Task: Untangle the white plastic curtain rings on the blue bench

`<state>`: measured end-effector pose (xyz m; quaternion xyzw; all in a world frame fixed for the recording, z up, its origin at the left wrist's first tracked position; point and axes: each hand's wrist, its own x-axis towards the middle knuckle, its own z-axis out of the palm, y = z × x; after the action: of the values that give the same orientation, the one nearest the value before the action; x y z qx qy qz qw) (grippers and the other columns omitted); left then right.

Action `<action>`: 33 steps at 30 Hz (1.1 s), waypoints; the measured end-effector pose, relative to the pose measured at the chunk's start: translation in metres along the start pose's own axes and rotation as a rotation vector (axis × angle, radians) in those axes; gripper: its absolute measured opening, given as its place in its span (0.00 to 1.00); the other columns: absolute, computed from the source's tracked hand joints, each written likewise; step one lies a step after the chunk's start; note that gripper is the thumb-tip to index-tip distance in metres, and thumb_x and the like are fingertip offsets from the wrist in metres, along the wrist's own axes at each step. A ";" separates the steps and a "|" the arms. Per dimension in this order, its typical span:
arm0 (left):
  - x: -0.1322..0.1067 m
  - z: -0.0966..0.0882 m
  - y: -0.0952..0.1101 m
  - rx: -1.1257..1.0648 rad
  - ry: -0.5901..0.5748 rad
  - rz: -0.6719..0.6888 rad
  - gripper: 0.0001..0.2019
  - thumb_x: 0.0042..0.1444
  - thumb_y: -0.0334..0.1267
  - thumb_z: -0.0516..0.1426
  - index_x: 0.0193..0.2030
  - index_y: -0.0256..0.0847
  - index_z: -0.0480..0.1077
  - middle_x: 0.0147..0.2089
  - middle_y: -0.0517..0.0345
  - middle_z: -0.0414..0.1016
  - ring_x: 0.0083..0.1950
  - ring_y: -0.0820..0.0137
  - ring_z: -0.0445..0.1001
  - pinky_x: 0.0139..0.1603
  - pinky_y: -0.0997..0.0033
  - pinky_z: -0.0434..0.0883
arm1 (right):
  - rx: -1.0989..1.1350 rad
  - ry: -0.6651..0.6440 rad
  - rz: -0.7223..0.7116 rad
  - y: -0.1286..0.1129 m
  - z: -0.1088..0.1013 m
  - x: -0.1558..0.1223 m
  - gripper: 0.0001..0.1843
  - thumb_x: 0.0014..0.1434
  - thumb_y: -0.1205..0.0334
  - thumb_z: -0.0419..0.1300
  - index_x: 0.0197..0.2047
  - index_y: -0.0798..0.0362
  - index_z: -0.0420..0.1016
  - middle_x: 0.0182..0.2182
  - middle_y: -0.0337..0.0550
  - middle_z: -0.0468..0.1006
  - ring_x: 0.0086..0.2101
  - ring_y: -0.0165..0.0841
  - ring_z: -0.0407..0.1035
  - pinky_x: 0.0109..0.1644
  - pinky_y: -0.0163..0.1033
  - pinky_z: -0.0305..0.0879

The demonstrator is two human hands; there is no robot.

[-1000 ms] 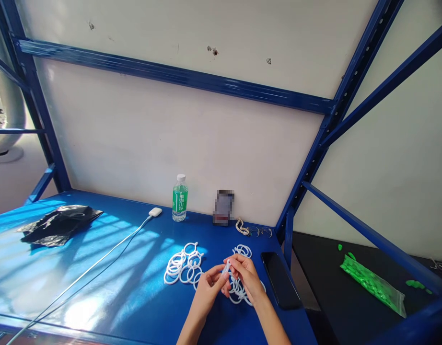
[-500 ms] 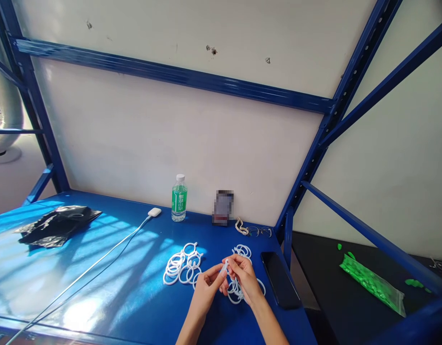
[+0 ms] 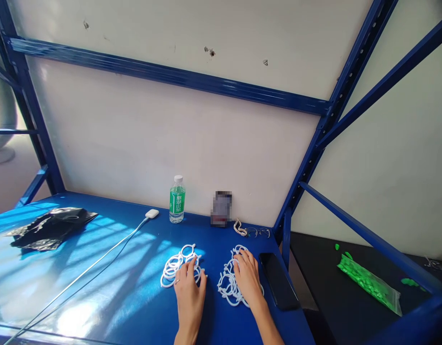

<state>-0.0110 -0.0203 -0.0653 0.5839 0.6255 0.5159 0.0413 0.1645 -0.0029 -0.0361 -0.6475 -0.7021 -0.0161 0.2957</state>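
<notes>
White rings [image 3: 171, 268] lie in two heaps on the blue tabletop [image 3: 127, 306], near its front edge. The left heap [image 3: 178, 261] sits partly under the left hand [image 3: 189, 293]. The right heap [image 3: 226, 287] sits partly under the right hand [image 3: 247, 280]. Both hands rest palm down with the fingers spread and flat, pressing on the rings and gripping nothing. The two heaps are near each other but apart, with a strip of bare blue between them.

The right heap looks the more tangled, its rings crossing and possibly hooked into one another. I judge that lifting one ring from it could drag several along and scatter them. The rings are light and the tabletop looks smooth and glossy, so a flat hand sliding outward could skate them toward the front edge and over it.

A black phone [image 3: 278, 280] lies just beside the right hand, close to the tabletop's right edge. A sideways sweep of that hand could nudge it off.

A white cable [image 3: 98, 266] runs from a charger [image 3: 152, 213] well left of the left heap, and loose rings pushed that way could snag on it.

A water bottle [image 3: 177, 205] and a pair of glasses [image 3: 259, 232] stand well back by the wall, at little risk.
</notes>
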 end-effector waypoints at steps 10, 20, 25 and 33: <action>-0.001 -0.003 0.009 0.205 -0.077 -0.082 0.17 0.59 0.30 0.46 0.52 0.37 0.67 0.49 0.45 0.67 0.54 0.55 0.66 0.46 0.54 0.66 | -0.032 -0.072 -0.031 -0.009 -0.010 0.001 0.20 0.63 0.72 0.43 0.40 0.52 0.76 0.41 0.47 0.77 0.46 0.41 0.67 0.51 0.45 0.58; -0.003 -0.005 0.015 0.056 -0.136 0.150 0.12 0.56 0.34 0.50 0.44 0.43 0.71 0.48 0.48 0.67 0.52 0.56 0.66 0.49 0.53 0.65 | -0.007 -0.029 -0.057 -0.004 -0.003 -0.002 0.19 0.60 0.72 0.45 0.40 0.49 0.77 0.41 0.47 0.77 0.46 0.44 0.65 0.48 0.46 0.58; -0.009 -0.003 0.016 0.117 -0.237 0.203 0.18 0.49 0.25 0.49 0.43 0.45 0.72 0.51 0.49 0.67 0.56 0.56 0.64 0.53 0.48 0.59 | -0.014 -0.049 -0.046 -0.004 -0.003 -0.003 0.20 0.60 0.72 0.45 0.40 0.49 0.77 0.41 0.49 0.77 0.48 0.45 0.64 0.47 0.47 0.58; -0.004 -0.001 0.006 0.037 -0.198 0.127 0.15 0.54 0.27 0.48 0.43 0.43 0.72 0.48 0.49 0.69 0.53 0.57 0.67 0.52 0.51 0.64 | 0.398 0.049 -0.036 -0.016 -0.019 0.006 0.18 0.63 0.63 0.46 0.44 0.50 0.78 0.44 0.50 0.75 0.48 0.44 0.64 0.52 0.50 0.60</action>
<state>-0.0058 -0.0254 -0.0627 0.6712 0.5894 0.4456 0.0593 0.1575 -0.0073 -0.0123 -0.5632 -0.6955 0.1019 0.4344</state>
